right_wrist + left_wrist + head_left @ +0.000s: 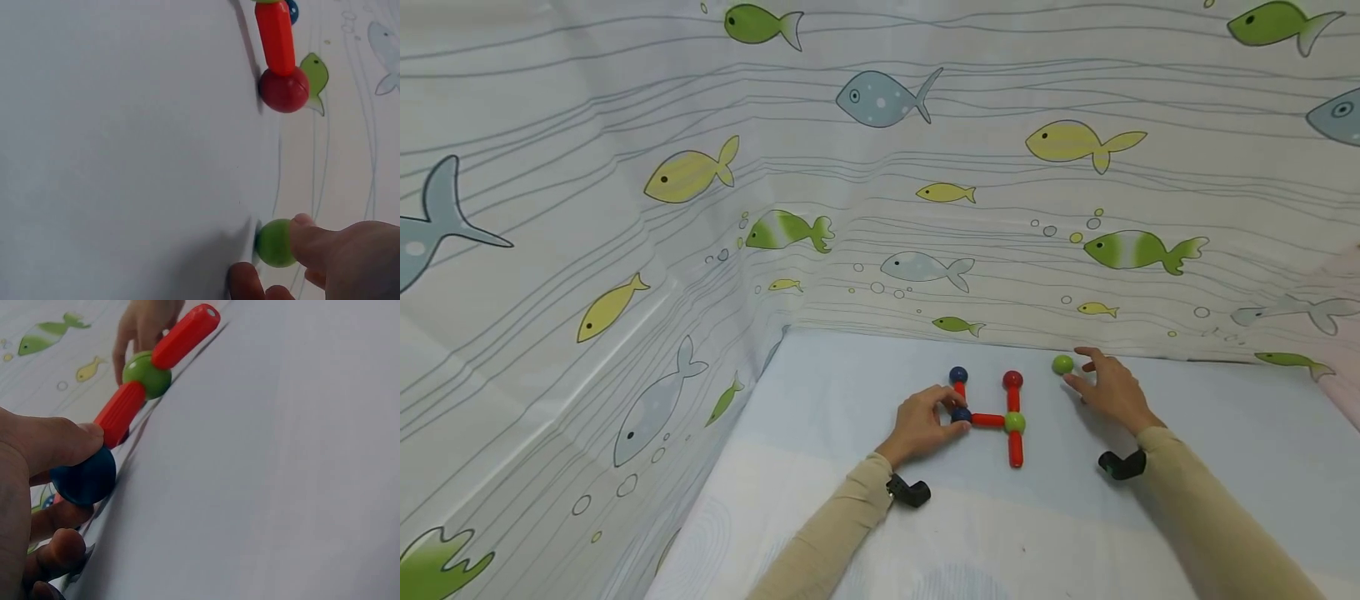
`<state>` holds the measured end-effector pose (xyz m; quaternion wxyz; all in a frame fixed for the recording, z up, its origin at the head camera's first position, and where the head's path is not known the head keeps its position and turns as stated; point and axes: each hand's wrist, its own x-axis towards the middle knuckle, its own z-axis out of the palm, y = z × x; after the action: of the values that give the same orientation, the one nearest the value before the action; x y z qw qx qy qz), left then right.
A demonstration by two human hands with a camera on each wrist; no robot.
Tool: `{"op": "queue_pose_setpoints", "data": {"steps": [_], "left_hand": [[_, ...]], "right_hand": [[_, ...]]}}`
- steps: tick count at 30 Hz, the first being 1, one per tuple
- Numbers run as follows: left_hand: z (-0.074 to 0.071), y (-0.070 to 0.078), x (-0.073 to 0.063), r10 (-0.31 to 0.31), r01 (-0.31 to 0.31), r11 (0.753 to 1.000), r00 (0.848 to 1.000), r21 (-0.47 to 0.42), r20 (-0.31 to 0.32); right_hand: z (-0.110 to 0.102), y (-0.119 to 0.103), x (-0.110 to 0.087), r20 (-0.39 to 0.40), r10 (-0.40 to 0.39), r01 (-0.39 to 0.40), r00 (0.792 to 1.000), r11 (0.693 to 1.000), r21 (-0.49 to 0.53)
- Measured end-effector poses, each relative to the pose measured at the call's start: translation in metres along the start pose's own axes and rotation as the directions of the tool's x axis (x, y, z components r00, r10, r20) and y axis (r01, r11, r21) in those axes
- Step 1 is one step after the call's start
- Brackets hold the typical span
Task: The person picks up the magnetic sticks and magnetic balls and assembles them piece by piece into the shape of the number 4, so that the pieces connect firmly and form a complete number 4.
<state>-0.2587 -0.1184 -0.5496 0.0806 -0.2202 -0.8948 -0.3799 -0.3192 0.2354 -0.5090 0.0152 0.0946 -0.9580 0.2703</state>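
My left hand (925,422) pinches a dark blue ball (87,481) between thumb and fingers. That ball belongs to a joined figure of red rods (988,420) and balls lying on the table. One rod runs from it to a green ball (1015,422), which joins further rods: one reaching up to a red ball (1012,380), another pointing toward me with a free end. Above the pinched ball stands a second blue ball (958,375). Over on the right, my right hand (1108,392) spreads its thumb and fingers beside a loose green ball (275,244); a digit partly covers it in the right wrist view.
Everything lies on a pale table (850,367). A white sheet (865,208) printed with fish rises behind and along the left side, close to the far balls. Each wrist carries a small black camera (910,492).
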Motion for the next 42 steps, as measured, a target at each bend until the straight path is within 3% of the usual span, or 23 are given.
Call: {"op": "queue_pose_setpoints", "data": {"steps": [6, 14, 21, 31, 42], "left_hand": [[0.0, 0.0, 0.0, 0.016, -0.016, 1.0, 1.0, -0.004, -0.007], [0.0, 0.0, -0.002, 0.016, -0.017, 1.0, 1.0, -0.009, -0.02], [0.002, -0.001, -0.002, 0.0, 0.0, 1.0, 1.0, -0.004, 0.0], [0.0, 0.001, -0.002, 0.015, -0.015, 1.0, 1.0, 0.006, -0.014], [0.0, 0.002, -0.002, 0.03, -0.03, 1.0, 0.999, 0.001, -0.024]], "right_hand": [[0.005, 0.005, 0.008, 0.055, -0.014, 0.013, 0.998, 1.0, 0.012], [0.013, 0.005, 0.012, 0.021, -0.047, 0.048, 0.999, 0.998, -0.029], [0.012, 0.004, 0.008, 0.01, -0.062, 0.062, 0.998, 0.998, -0.007], [0.007, -0.006, -0.007, 0.041, -0.074, 0.075, 0.996, 0.997, -0.026], [0.008, -0.009, -0.04, 0.053, -0.087, 0.087, 0.995, 0.996, 0.006]]}}
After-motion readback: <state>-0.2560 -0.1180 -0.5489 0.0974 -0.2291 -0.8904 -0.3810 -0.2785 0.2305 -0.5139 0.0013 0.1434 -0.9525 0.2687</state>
